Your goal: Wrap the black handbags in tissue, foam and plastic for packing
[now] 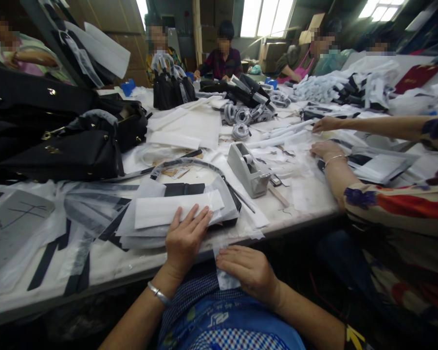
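Foam sheet (pixel 160 211) under flat left fingers (pixel 190 217), film (pixel 227 282) in closed right fingers (pixel 236 255) — dispenser (pixel 256 183) beyond

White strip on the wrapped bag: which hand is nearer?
Left. The left hand lies with its fingers on the white strip. The right hand is off it, nearer the wearer and to the right, at a piece of film.

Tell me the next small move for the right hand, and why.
Perhaps raise the right hand to help steady the white sheet: only the left hand rests on it, while the right is over a whitish strip at the edge of the table.
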The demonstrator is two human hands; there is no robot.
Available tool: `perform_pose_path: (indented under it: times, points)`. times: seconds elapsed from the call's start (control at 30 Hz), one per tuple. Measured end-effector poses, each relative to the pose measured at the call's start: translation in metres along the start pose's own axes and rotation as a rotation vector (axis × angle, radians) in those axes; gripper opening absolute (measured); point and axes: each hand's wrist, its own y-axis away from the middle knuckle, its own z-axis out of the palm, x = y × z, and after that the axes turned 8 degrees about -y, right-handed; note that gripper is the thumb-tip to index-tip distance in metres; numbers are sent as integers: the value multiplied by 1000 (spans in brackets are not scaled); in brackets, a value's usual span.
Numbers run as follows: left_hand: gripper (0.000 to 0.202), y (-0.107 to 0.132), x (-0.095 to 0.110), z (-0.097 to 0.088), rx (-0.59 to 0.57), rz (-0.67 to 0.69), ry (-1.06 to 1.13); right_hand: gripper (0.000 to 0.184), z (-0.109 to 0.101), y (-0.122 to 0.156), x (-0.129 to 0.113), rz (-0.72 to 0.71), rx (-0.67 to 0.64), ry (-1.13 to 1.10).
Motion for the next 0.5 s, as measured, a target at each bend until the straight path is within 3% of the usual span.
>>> perform_pose_path:
  times: [0.23, 0.33, 0.5]
  points:
    - [38, 3, -2, 1, -7, 43, -4, 28, -20, -36, -7, -56, -48, 16]
    - [35, 2, -1, 1, 23, 46, -3, 29, -31, -64, 10, -26, -68, 29]
    - [19, 1, 2, -1, 74, 30, 39, 38, -32, -97, 52, 177, -131, 92]
